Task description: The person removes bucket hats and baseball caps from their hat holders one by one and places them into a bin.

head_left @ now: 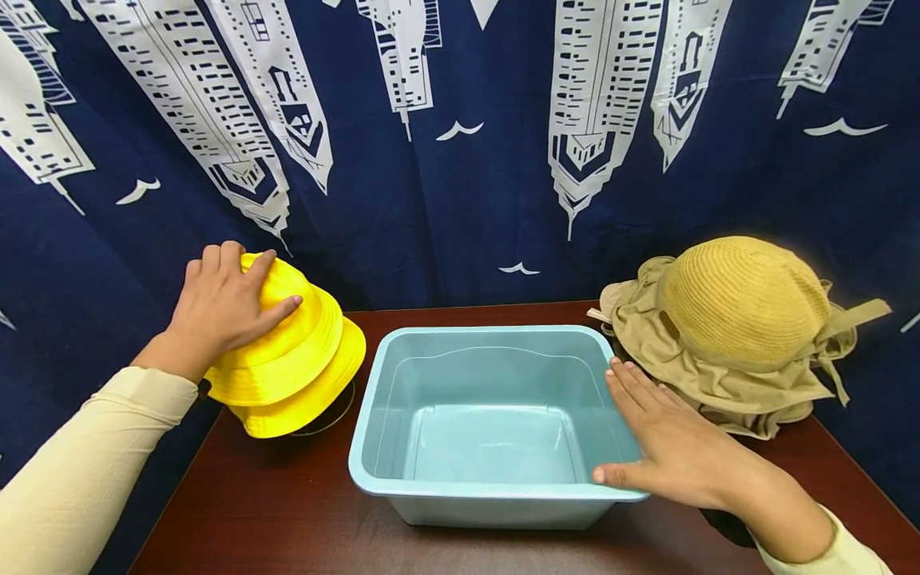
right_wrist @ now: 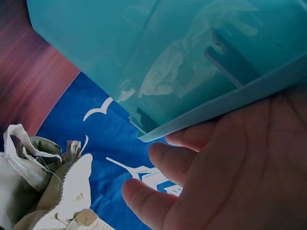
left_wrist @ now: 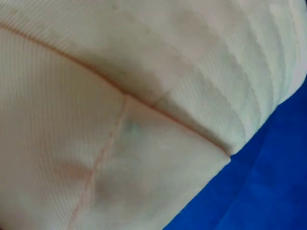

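Note:
My left hand [head_left: 226,299] grips the crown of the upper yellow bucket hat [head_left: 287,383], its thumb across the front and its fingers over the top. A second yellow bucket hat [head_left: 287,419] sits under that one, with its brim showing below. Pale stitched fabric [left_wrist: 158,110] fills the left wrist view close up. Against the right side of a light blue plastic tub [head_left: 496,490] lies my right hand [head_left: 676,443], its fingers straight along the rim and the thumb near the front corner. In the right wrist view, the fingers [right_wrist: 153,201] are beside the tub's rim.
To the right of the tub, a straw-crowned sun hat [head_left: 747,303] with a ruffled beige brim sits on more beige fabric. A thin dark ring [head_left: 334,415] shows below the yellow hats. Behind the brown table [head_left: 287,511] hangs a navy cloth [head_left: 431,208] with white building prints.

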A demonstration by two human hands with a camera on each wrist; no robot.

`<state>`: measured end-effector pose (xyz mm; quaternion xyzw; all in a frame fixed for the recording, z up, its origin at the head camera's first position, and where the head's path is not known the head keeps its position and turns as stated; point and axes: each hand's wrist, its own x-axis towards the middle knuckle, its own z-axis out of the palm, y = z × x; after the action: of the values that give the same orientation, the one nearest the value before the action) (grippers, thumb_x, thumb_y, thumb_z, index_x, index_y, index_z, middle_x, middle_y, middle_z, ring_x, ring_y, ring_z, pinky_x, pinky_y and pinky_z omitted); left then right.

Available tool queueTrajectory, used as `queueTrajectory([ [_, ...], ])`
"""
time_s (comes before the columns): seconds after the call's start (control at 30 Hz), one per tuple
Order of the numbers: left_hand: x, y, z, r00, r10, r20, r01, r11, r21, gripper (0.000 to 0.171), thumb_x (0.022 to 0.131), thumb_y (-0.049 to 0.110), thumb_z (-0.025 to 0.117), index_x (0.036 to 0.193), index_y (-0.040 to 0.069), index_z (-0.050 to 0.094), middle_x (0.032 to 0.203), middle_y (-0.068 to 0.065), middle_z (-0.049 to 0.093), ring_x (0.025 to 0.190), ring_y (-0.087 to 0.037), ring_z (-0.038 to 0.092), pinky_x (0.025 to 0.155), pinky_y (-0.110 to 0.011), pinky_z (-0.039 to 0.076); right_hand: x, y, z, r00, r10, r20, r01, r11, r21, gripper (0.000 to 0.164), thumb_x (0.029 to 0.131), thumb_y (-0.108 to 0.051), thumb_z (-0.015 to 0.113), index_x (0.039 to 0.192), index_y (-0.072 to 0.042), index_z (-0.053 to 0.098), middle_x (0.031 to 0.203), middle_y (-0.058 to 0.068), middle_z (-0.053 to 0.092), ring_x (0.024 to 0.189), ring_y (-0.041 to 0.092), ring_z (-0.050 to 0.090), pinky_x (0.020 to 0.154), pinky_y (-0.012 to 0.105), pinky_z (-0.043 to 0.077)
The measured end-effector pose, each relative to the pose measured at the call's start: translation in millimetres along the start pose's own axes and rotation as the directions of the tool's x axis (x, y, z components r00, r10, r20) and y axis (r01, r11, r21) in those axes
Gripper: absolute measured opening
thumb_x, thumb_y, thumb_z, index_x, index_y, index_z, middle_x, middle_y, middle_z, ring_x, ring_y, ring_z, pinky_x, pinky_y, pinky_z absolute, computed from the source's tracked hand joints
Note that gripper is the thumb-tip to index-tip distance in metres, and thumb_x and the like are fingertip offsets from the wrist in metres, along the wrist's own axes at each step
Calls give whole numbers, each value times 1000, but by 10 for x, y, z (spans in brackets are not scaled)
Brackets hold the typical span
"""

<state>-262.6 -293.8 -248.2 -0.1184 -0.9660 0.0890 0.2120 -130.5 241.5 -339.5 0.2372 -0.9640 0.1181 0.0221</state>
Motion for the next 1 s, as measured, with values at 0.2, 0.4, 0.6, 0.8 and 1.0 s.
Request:
queueTrajectory([
  [0.2, -16, 7, -141, 996, 63, -66, -60, 997, 49, 74, 90, 53, 57, 142, 1, 48, 112, -28, 36, 102, -46, 32, 77, -57, 33, 18, -28, -21, 1000, -3, 0, 3, 1000, -6, 117, 80, -78, 56, 154, 6, 22, 162, 21, 14, 149, 37, 11, 111, 61, 24],
  [0.4, -3, 90, -308, 980, 139, -140, -127, 988, 91, 77, 87, 53, 60, 143, 2, 48, 107, -26, 36, 98, -43, 33, 74, -54, 33, 12, -32, -29, 1000, -1, -5, 1, 1000, -17, 119, 80, -79, 56, 153, 8, 22, 161, 24, 16, 149, 39, 12, 111, 60, 25],
  [0.6, 39, 224, -514, 955, 210, -210, -192, 976, 102, 77, 85, 54, 62, 142, 4, 48, 114, -26, 38, 102, -42, 35, 77, -54, 34, 5, -21, -33, 1000, -1, -6, 1, 1000, -14, 118, 80, -78, 57, 153, 8, 24, 162, 23, 16, 149, 38, 12, 111, 61, 24],
  [0.8, 79, 413, -697, 909, 324, -264, -300, 945, 128, 78, 84, 56, 58, 142, 5, 50, 113, -26, 40, 98, -42, 37, 75, -53, 36, 4, -15, -28, 1000, 1, -4, -1, 1000, -5, 118, 80, -78, 57, 153, 8, 24, 162, 22, 16, 149, 37, 13, 111, 59, 25],
  [1.0, 96, 620, -837, 863, 402, -307, -375, 916, 144, 77, 85, 58, 48, 143, 5, 50, 115, -26, 40, 99, -42, 37, 79, -53, 36, -7, -16, -18, 1000, 0, -9, 0, 1000, 9, 117, 80, -77, 58, 153, 8, 23, 162, 22, 15, 149, 38, 14, 112, 57, 26],
])
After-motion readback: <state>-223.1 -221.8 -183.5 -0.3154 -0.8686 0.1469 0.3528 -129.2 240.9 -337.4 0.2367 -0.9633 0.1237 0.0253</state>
